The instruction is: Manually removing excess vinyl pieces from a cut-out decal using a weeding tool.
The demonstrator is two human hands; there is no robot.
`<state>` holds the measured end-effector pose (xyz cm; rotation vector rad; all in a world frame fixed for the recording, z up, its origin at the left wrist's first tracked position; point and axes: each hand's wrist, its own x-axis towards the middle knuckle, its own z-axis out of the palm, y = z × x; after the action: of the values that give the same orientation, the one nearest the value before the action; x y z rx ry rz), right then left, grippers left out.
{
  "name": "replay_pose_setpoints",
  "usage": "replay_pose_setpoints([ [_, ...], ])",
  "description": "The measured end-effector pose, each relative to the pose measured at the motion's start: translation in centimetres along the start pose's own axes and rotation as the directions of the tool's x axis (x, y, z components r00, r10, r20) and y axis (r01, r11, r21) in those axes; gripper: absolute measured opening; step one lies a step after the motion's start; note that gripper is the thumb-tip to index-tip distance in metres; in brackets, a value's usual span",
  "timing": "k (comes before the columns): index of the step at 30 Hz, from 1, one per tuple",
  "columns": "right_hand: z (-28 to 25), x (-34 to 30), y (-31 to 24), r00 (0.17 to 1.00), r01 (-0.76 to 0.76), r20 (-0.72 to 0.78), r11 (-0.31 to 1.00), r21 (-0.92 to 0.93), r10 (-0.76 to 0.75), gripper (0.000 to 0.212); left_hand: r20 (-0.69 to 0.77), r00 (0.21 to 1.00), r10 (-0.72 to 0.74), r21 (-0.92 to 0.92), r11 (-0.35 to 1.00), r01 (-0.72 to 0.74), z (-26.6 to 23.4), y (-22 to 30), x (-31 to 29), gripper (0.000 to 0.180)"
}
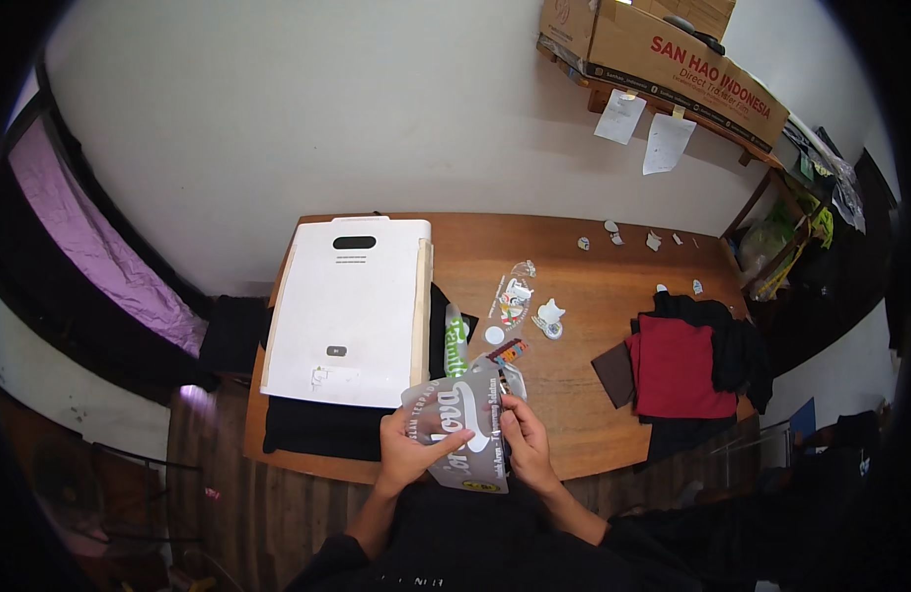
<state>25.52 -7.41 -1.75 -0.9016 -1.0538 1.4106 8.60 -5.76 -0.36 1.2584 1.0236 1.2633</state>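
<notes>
A translucent transfer film sheet [454,434] with white lettering and a small yellow emblem is held up over the table's near edge. My left hand [416,452] grips its left side, thumb lying across the front. At the sheet's right edge my right hand [528,446] is closed, fingers curled; a narrow dark thing shows by its fingertips, too small to make out. Just beyond the sheet lie a film piece with green lettering [456,340], a red-and-blue printed piece [507,352] and a clear film with small designs [513,301].
A white heat-press-like machine [352,306] sits on the left of the wooden table [584,395], black cloth [322,429] under it. Folded red cloth [675,365] and black cloth [737,345] lie at right. White cut-out scraps [549,318] are scattered about. A shelf holds a cardboard box [687,74].
</notes>
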Motion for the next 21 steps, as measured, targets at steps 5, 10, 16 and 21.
replay_pose_setpoints([
  [5, -0.28, 0.05, 0.53, 1.000, 0.002, -0.003, 1.000, -0.012, -0.002, 0.034, 0.002, 1.000, -0.022, 0.001, 1.000, 0.022, -0.01, 0.17, -0.14, 0.050],
  [10, -0.21, 0.08, 0.72, 1.000, 0.000, -0.026, 1.000, 0.004, 0.000, 0.034, 0.013, 0.999, -0.030, -0.013, 0.999, 0.030, 0.00, 0.19, -0.02, 0.050],
  [16, -0.16, 0.13, 0.78, 0.999, -0.008, -0.034, 1.000, -0.003, 0.007, 0.034, 0.017, 0.999, -0.040, -0.011, 0.999, 0.041, -0.07, 0.17, -0.01, 0.050],
  [21, 0.02, 0.24, 0.67, 0.999, -0.019, -0.033, 0.999, 0.041, 0.021, 0.032, 0.034, 0.999, -0.030, -0.031, 0.999, 0.031, 0.03, 0.48, 0.12, 0.050],
])
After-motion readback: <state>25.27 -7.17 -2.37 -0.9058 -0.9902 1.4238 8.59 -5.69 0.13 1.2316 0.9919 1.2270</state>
